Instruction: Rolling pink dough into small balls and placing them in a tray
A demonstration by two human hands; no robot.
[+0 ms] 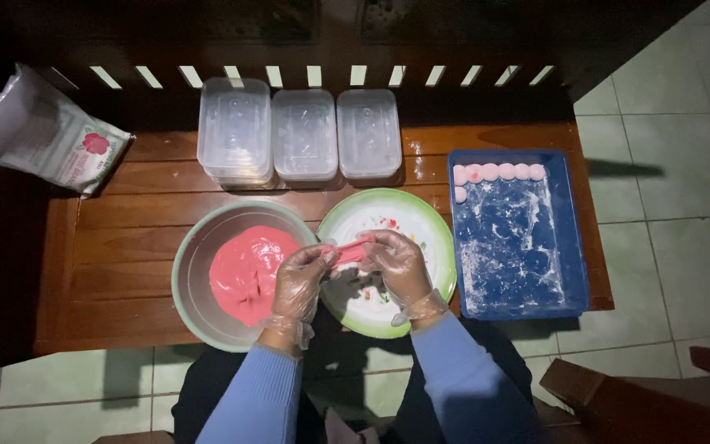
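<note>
Pink dough strip (352, 252) stretches between the two gloved hands, its long axis running left to right, held just above the near-left part of the green-rimmed plate (429, 222). Left hand (301, 279) pinches one end with its fingers (322, 252) pressed together; right hand (398, 265) pinches the other end the same way, so the piece lies directly between them, neither hand nearer. Beside the left hand sits a metal bowl (195, 279) holding the rest of the pink dough (248, 275). On the right of the wooden desk (125, 238) a floured blue tray (519, 247) carries a row of pink balls (495, 172) (along its far edge). Three clear lidded containers (301, 136) stand behind, and a flour bag (43, 131) at far left.
</note>
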